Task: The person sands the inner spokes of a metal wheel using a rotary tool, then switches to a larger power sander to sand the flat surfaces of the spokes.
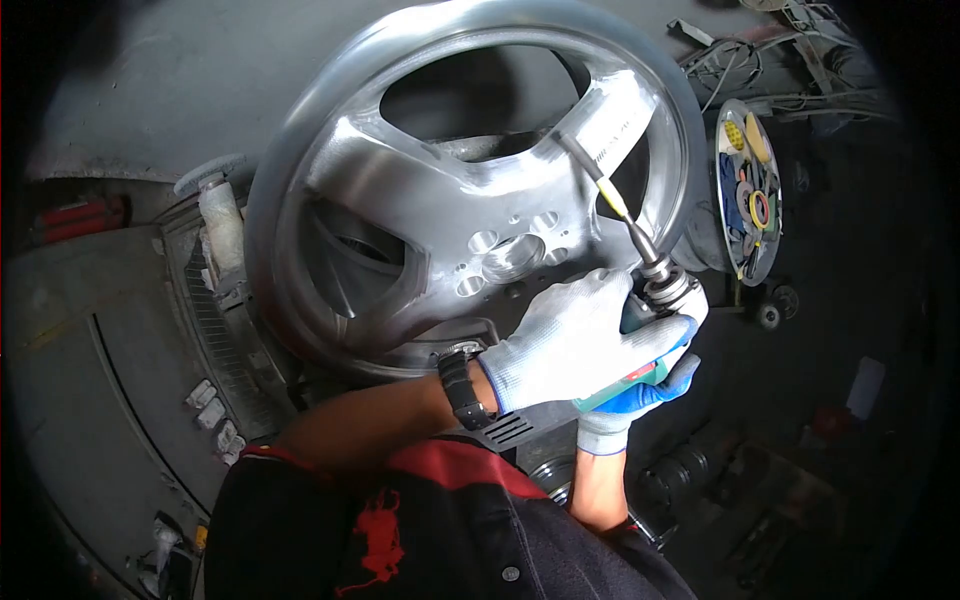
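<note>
Power tool [668, 285], right of centre, tip over a spoke of the metal wheel [370, 180]; contact unclear from here.
Left hand [575, 340], gloved, wraps its front from above; right hand [645, 402] curls closed beneath its green body. A round tray [723, 180] of tape rolls stands upper right.

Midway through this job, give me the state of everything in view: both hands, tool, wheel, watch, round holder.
Left hand: gloved, closed on the power tool.
Right hand: gloved, gripping it from beneath.
Power tool: held, shaft extending over a spoke; cannot tell if running.
Wheel: no tyre, bare shiny metal.
Watch: fastened around the wrist.
Round holder: loaded with small items.
</note>
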The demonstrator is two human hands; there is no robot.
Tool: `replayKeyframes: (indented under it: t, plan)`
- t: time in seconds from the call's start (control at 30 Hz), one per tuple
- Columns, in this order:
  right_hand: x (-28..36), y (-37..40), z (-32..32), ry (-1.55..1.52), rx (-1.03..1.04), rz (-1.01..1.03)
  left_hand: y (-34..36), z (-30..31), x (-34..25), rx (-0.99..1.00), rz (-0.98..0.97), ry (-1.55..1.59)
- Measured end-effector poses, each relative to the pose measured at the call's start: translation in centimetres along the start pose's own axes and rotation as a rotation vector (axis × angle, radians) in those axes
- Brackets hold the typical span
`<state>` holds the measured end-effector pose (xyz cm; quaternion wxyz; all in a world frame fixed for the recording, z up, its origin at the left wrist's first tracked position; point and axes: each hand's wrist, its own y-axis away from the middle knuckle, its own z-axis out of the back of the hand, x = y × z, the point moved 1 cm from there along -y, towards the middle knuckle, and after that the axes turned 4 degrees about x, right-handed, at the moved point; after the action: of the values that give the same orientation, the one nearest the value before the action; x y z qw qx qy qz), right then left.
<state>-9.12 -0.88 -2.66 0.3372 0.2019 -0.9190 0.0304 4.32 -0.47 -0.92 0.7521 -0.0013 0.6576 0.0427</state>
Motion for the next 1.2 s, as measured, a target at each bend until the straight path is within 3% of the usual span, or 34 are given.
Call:
replayKeyframes:
  t: [0.07, 0.13, 0.27, 0.33, 0.37, 0.47, 0.67, 0.7, 0.77, 1.03, 1.2]
  plan:
    - [-0.5, 0.4, 0.4, 0.225, -0.137, 0.063, 0.7, -0.5, 0.6, -0.066, -0.026, 0.009]
    - [-1.3, 1.7, 1.2, 0.170, -0.121, 0.032, 1.7, -0.5, 0.7, -0.131, -0.050, 0.018]
    - [-3.4, 4.5, 3.7, -0.061, -0.174, -0.079, 4.2, 0.2, 1.0, -0.040, 0.077, -0.034]
    - [-4.3, 5.4, 3.9, -0.124, -0.187, -0.125, 5.3, 0.9, 0.8, -0.053, -0.147, -0.350]
    - [-4.7, 5.7, 4.0, -0.149, -0.193, -0.141, 5.6, 1.3, 0.7, 0.014, 0.127, -0.200]
    - [-5.4, 6.3, 4.1, -0.217, -0.198, -0.190, 6.2, 0.9, 1.9, -0.008, 0.272, -0.157]
    - [-5.7, 7.6, 8.4, -0.585, -0.109, -0.264, 4.7, -0.4, 2.3, -0.009, 0.205, -0.245]
    - [-8.4, 9.4, 16.6, -0.173, -0.281, -0.122, 4.2, -0.6, 2.2, 0.004, 0.188, -0.282]
    - [-7.8, 8.7, 13.4, -0.276, -0.250, -0.116, 3.2, -0.8, 2.1, -0.001, 0.115, -0.355]
    - [-7.5, 6.6, 9.3, -0.797, 0.128, -0.181, 5.1, 0.1, 3.3, 0.002, 0.167, -0.354]
    - [-7.5, 4.7, 2.9, 0.174, -0.352, -0.170, 6.1, 0.6, 3.0, -0.029, 0.282, -0.329]
